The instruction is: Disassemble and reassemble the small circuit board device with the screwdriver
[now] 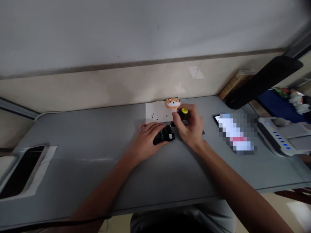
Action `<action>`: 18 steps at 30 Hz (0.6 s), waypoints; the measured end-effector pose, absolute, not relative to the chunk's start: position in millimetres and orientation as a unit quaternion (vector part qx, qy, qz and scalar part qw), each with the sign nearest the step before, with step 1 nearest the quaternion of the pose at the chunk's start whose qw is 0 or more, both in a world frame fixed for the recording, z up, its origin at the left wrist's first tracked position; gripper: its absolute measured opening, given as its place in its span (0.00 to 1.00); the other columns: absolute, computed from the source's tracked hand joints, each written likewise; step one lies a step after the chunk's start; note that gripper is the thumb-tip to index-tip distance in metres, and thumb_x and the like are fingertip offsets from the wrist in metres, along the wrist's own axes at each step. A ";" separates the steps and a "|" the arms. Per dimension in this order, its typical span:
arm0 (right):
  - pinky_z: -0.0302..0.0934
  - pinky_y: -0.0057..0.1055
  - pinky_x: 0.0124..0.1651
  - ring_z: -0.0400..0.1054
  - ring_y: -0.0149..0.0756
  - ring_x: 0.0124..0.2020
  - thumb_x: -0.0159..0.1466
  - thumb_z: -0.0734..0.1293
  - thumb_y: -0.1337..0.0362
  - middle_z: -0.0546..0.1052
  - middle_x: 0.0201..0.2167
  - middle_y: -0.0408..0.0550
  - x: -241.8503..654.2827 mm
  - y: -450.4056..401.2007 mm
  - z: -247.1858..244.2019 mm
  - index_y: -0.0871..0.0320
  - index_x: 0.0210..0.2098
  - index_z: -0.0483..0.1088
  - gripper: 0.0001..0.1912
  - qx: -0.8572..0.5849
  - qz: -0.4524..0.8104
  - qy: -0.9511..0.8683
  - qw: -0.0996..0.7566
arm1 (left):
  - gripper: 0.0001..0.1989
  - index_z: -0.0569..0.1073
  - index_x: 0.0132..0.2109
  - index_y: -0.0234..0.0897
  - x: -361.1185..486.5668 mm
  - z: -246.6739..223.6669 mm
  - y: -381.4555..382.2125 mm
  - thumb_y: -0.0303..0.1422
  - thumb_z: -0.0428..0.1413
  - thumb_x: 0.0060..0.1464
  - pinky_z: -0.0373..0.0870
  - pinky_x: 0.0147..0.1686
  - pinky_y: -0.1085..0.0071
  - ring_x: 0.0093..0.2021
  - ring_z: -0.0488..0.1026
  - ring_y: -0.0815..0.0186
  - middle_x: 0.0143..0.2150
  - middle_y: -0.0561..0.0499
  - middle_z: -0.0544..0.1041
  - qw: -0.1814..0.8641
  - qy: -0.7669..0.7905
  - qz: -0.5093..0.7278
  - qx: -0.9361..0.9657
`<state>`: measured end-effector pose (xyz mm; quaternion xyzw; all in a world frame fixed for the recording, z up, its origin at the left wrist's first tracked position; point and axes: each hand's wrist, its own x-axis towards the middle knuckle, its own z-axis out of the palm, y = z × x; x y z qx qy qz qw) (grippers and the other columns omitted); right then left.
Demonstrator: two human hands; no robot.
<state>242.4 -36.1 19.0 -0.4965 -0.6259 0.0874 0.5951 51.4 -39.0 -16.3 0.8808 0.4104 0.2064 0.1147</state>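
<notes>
Near the middle of the grey table, my left hand (148, 139) is wrapped round a small black device (166, 134) with a bit of green circuit board showing, and keeps it on the tabletop. My right hand (190, 127) grips a black screwdriver with a yellow end cap (184, 110). The screwdriver points down and left at the device's upper right side; whether its tip touches is too small to tell. Just behind the hands lies a white paper sheet (150, 111) with several tiny dark screws on it. An orange and white animal-faced item (173, 103) sits at the sheet's back right.
On the grey table (97, 181), a phone with a lit, pixelated screen (234, 132) lies right of my hands. Beyond it is a white and grey device with blue lights (279, 139). A black cylinder (264, 81) leans at the back right. A dark flat object (23, 171) rests far left.
</notes>
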 end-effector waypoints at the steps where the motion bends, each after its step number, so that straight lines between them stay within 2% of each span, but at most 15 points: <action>1: 0.60 0.26 0.27 0.64 0.26 0.23 0.67 0.69 0.53 0.75 0.29 0.39 242.2 -36.3 19.2 0.53 0.40 0.69 0.11 -0.497 0.088 -0.626 0.595 | 0.26 0.68 0.65 0.44 51.6 -16.3 -39.0 0.42 0.62 0.63 0.59 0.65 0.49 0.65 0.69 0.50 0.63 0.44 0.76 0.114 0.409 0.208 0.881; 7: 0.60 0.26 0.27 0.62 0.26 0.22 0.66 0.69 0.53 0.73 0.27 0.38 240.8 -36.5 20.6 0.53 0.38 0.68 0.11 -0.490 0.083 -0.622 0.605 | 0.20 0.72 0.61 0.44 52.4 -16.4 -38.7 0.41 0.61 0.65 0.60 0.64 0.49 0.64 0.70 0.52 0.62 0.45 0.78 0.115 0.402 0.213 0.883; 14: 0.61 0.29 0.31 0.62 0.28 0.25 0.66 0.69 0.56 0.70 0.26 0.37 239.5 -31.5 20.1 0.53 0.35 0.65 0.11 -0.487 0.138 -0.605 0.615 | 0.16 0.74 0.57 0.44 51.2 -17.2 -36.8 0.42 0.59 0.67 0.61 0.65 0.50 0.64 0.71 0.53 0.61 0.45 0.78 0.111 0.392 0.205 0.890; 16: 0.63 0.30 0.34 0.65 0.29 0.28 0.68 0.68 0.56 0.70 0.28 0.38 237.3 -29.0 20.2 0.53 0.35 0.63 0.11 -0.468 0.176 -0.598 0.627 | 0.14 0.75 0.55 0.44 51.2 -17.1 -36.4 0.42 0.58 0.67 0.61 0.64 0.50 0.63 0.71 0.53 0.60 0.45 0.78 0.105 0.388 0.205 0.892; 18: 0.66 0.32 0.37 0.69 0.30 0.31 0.70 0.66 0.56 0.72 0.32 0.40 234.7 -27.1 20.6 0.52 0.38 0.62 0.09 -0.423 0.248 -0.587 0.644 | 0.12 0.77 0.53 0.43 51.3 -16.7 -36.5 0.42 0.58 0.67 0.61 0.64 0.49 0.62 0.71 0.53 0.60 0.44 0.78 0.103 0.386 0.204 0.894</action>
